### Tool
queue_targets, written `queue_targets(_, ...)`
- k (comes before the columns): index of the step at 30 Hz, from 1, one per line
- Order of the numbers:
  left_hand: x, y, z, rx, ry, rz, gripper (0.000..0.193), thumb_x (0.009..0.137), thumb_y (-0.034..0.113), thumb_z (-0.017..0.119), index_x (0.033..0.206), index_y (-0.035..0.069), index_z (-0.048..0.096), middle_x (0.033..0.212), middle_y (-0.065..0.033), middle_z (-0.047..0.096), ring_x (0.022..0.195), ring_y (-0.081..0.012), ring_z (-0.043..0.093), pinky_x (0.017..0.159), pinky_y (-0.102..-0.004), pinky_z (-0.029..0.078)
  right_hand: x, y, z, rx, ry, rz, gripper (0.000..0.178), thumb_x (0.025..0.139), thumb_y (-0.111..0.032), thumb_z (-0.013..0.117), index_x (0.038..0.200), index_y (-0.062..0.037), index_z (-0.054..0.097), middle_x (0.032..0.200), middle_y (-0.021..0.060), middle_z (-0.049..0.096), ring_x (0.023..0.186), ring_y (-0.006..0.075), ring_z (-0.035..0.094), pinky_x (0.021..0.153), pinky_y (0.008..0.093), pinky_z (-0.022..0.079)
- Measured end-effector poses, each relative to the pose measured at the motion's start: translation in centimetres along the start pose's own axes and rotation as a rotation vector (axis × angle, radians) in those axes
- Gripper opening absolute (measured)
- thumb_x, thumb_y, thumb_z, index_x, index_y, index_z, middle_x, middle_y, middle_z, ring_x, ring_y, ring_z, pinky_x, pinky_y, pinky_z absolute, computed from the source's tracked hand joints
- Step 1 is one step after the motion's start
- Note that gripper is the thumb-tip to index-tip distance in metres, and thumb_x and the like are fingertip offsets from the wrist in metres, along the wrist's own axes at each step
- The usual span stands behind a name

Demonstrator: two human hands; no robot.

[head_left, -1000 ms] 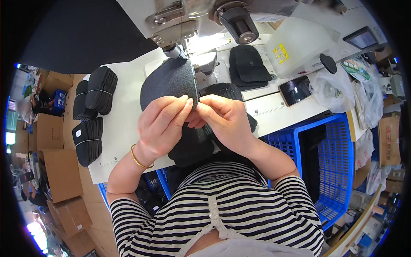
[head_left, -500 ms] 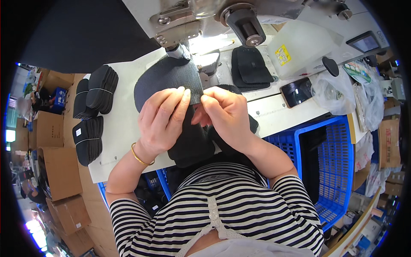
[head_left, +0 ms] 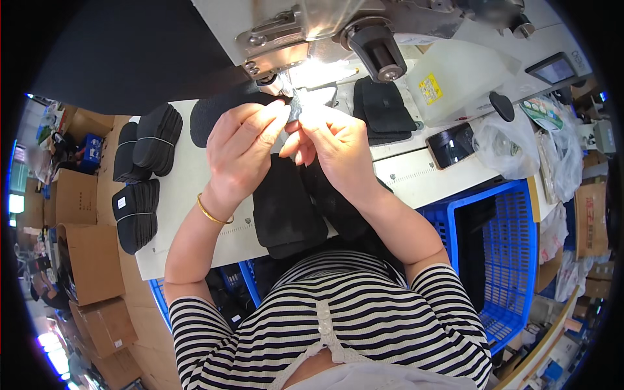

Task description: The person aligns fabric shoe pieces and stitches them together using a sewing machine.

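Note:
Both my hands are close together just below the presser foot of a sewing machine (head_left: 276, 58). My left hand (head_left: 244, 146) is closed in a pinch on the edge of a dark, rounded fabric piece (head_left: 209, 122). Opposite it, my right hand (head_left: 339, 146) pinches the same edge, its lower fingers curled loosely. A short grey stretch of that edge shows between the fingertips, and bright lamp light washes out the spot under the needle. Below my hands, black fabric pieces (head_left: 289, 211) lie in piles at the table's near edge.
Banded bundles of black pieces (head_left: 156, 143) stand at the table's left. To the right are more black pieces (head_left: 385, 110), a phone (head_left: 450, 144) and a clear plastic bag (head_left: 507, 148). A blue crate (head_left: 513, 253) is below the table's right side. Cardboard boxes (head_left: 94, 263) stand far left.
Both hands have moved up and away from me, toward the needle, taking the fabric edge along. Much of the piece has slid under the machine head, and its grey face is now mostly hidden.

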State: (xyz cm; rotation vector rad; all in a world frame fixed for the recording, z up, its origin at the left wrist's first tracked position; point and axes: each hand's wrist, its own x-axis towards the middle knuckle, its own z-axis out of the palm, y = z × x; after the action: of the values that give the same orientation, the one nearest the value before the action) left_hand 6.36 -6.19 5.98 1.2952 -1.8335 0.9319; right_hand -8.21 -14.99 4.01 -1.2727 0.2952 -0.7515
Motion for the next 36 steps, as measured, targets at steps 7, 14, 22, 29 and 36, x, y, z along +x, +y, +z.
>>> queue_targets(7, -0.1, -1.5, 1.3, 0.006, 0.037, -0.009, 0.035, 0.055, -0.004, 0.068, 0.089, -0.005, 0.070, 0.091, -0.0094, 0.069, 0.083, -0.0231, 0.064, 0.065, -0.0332, 0.053, -0.9, 0.2, -0.1, -0.014, -0.019, 0.026, 0.019, 0.098, -0.012, 0.054, 0.094, -0.0002, 0.067, 0.075, 0.0077, 0.072, 0.058, 0.0050, 0.057, 0.055, 0.0200, 0.046)
queue_targets(14, 0.5, -0.4, 1.0, 0.119, -0.032, -0.044, 0.033, 0.060, -0.002, 0.068, 0.093, -0.003, 0.070, 0.094, -0.0084, 0.067, 0.086, -0.0220, 0.063, 0.068, -0.0324, 0.053, -1.3, 0.1, -0.2, -0.035, -0.035, 0.041, 0.019, 0.098, -0.012, 0.054, 0.095, 0.0002, 0.068, 0.075, 0.0075, 0.071, 0.060, 0.0048, 0.057, 0.056, 0.0200, 0.047)
queue_targets(22, -2.2, -4.5, -0.9, 0.203, -0.216, 0.071, 0.044, 0.071, -0.004, 0.063, 0.115, -0.002, 0.065, 0.126, -0.0121, 0.062, 0.108, -0.0290, 0.064, 0.091, -0.0368, 0.054, -1.8, 0.1, -0.7, -0.034, -0.078, 0.060, 0.021, 0.099, -0.016, 0.055, 0.095, -0.0003, 0.068, 0.078, 0.0070, 0.072, 0.062, 0.0059, 0.059, 0.058, 0.0211, 0.048)
queue_targets(29, 0.2, -0.8, -4.3, 0.116, -0.271, 0.125, 0.036, 0.067, 0.003, 0.067, 0.102, -0.001, 0.069, 0.096, -0.0062, 0.067, 0.068, -0.0200, 0.063, 0.055, -0.0295, 0.049, -1.4, 0.8, 1.6, -0.042, -0.006, 0.008, 0.021, 0.099, -0.014, 0.055, 0.096, 0.0033, 0.067, 0.080, 0.0054, 0.070, 0.068, 0.0061, 0.061, 0.061, 0.0239, 0.053)
queue_targets(36, 2.0, 0.8, -3.8, -0.071, -0.382, -0.176, 0.037, 0.068, 0.004, 0.070, 0.104, 0.006, 0.072, 0.081, -0.0027, 0.054, 0.059, -0.0165, 0.056, 0.050, -0.0288, 0.045, -1.8, 0.9, 2.3, -0.058, -0.038, -0.018, 0.018, 0.097, -0.010, 0.055, 0.092, 0.0035, 0.065, 0.070, 0.0020, 0.061, 0.065, 0.0043, 0.056, 0.061, 0.0243, 0.053)
